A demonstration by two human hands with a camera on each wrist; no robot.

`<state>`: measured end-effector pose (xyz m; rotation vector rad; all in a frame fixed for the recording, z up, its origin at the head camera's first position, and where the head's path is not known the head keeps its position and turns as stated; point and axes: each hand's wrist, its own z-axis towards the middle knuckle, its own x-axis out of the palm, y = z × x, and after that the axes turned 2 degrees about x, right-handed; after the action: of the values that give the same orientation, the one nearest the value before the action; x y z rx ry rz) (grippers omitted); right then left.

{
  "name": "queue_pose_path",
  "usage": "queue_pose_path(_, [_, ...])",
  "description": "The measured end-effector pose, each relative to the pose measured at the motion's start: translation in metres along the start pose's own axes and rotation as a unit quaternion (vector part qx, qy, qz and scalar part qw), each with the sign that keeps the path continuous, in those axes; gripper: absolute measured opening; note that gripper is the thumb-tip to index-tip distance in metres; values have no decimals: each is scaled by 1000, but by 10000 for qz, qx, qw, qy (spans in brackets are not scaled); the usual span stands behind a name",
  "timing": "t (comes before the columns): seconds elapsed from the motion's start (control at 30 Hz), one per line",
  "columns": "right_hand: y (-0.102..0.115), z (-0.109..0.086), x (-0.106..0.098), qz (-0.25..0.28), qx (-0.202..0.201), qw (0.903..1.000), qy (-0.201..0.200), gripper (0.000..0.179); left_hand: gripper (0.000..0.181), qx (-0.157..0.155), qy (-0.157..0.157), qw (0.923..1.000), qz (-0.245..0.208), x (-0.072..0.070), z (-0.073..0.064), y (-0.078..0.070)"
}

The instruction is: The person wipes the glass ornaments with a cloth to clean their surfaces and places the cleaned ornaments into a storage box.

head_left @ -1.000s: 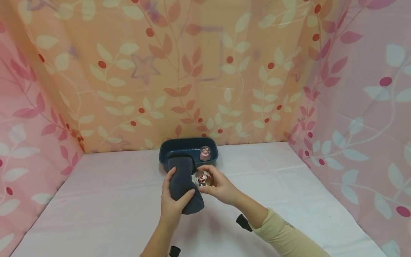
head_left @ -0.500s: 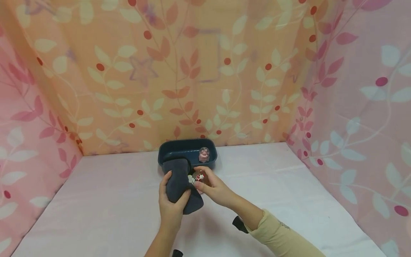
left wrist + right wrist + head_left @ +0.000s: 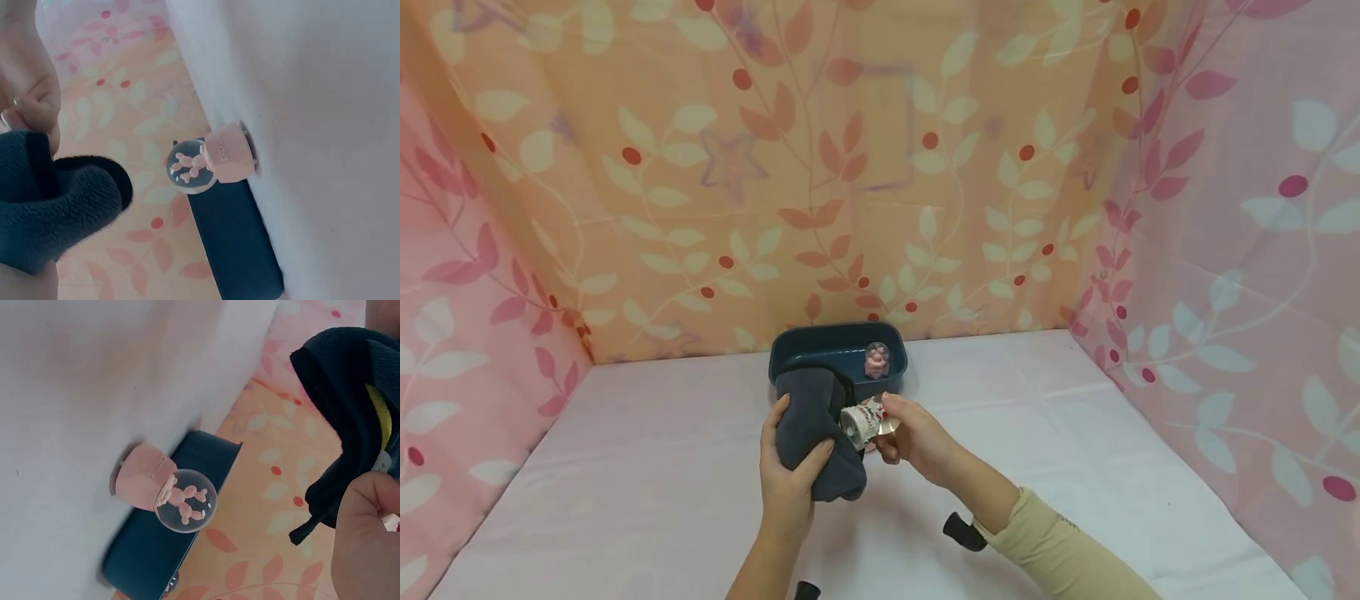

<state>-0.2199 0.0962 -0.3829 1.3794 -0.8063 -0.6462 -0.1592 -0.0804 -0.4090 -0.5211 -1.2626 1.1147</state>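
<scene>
My left hand grips a folded dark blue-grey fleecy cloth, thumb on its near side. Against the cloth's right side, my right hand holds a small snow globe with a white base and red-and-white figure. The globe is tilted, base toward the cloth, its dome mostly behind the fingers. In the right wrist view the cloth shows a yellow strip, a white label and a loop. A pink-based snow globe stands on the table below the hands, mostly hidden in the head view.
A dark blue rectangular bin stands at the back of the white-covered table, just beyond the hands. Inside its right end sits a clear-domed globe with a pink figure. Floral curtains enclose the back and sides.
The held snow globe has turned in my right hand, so its white base now faces the cloth and its underside shows. The cloth has shifted slightly left with my left hand.
</scene>
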Motion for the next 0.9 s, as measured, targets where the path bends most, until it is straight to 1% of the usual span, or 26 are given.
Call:
queue_pose_path(0.03, [0, -1, 0, 127, 93, 9999, 19, 35, 72, -32, 43, 9999, 131, 0, 0, 0])
queue_pose_path(0.1, [0, -1, 0, 213, 175, 9996, 56, 32, 73, -171, 106, 9986, 492, 0, -1, -1])
queue_pose_path(0.2, [1, -2, 1, 124, 167, 9996, 164, 30, 75, -342, 212, 9935, 1063, 1, -2, -1])
queue_pose_path(0.27, [1, -1, 2, 44, 140, 9995, 277, 29, 76, -361, 243, 9913, 1239, 3, -2, 0])
queue_pose_path(0.37, [2, -1, 2, 68, 201, 9986, 475, 29, 74, -231, 231, 9912, 1282, 6, -3, 0])
queue_pose_path(0.43, [1, -1, 2, 116, 244, 9979, 589, 30, 72, -128, 140, 9908, 1342, 8, -4, 0])
queue_pose_path(0.53, [1, -2, 1, 202, 191, 9973, 680, 29, 69, -14, -100, 9885, 1510, 10, -5, -2])
queue_pose_path(0.6, [0, -3, 1, 193, 126, 9977, 645, 25, 67, 22, -277, 9871, 1575, 11, -4, -4])
queue_pose_path(0.7, [-2, -4, 1, 217, 12, 9980, 588, 23, 67, 23, -354, 9865, 1599, 11, -3, -5])
queue_pose_path(0.83, [-3, -4, -2, 461, -10, 9969, 642, 33, 67, -117, -268, 9871, 1575, 8, -1, -4])
queue_pose_path(0.9, [-2, -5, -3, 574, 19, 9967, 567, 36, 68, -213, -239, 9897, 1392, 5, -1, -4])
